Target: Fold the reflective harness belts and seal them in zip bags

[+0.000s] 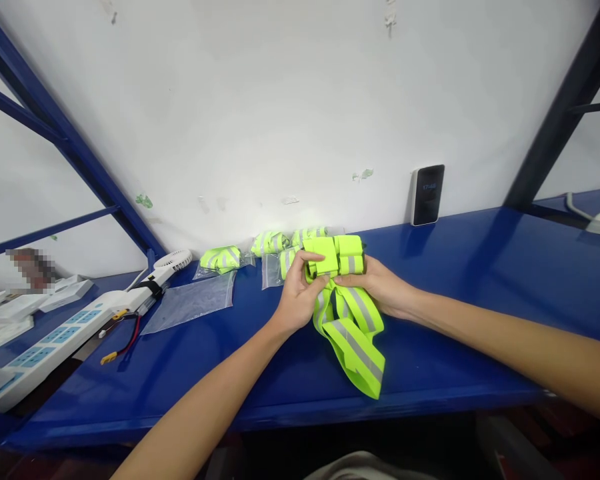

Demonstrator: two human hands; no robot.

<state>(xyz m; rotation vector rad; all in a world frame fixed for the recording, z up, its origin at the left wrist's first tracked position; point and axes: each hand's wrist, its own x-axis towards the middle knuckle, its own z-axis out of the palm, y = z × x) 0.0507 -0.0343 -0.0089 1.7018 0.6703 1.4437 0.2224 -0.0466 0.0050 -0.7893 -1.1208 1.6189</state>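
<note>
Both my hands hold a neon-yellow reflective strap [353, 337] with grey stripes over the blue table [480, 280]. My left hand [297, 293] grips the folded upper part from the left. My right hand [380, 283] grips it from the right. The strap's loose loops lie on the table below my hands and reach toward the front edge.
Folded yellow straps in clear bags [221, 259] lie by the wall behind my hands. An empty clear bag [190, 301] lies to the left. A phone [427, 194] leans on the wall. White power strips [50, 340], a small fan [173, 260] and a cable sit at the left.
</note>
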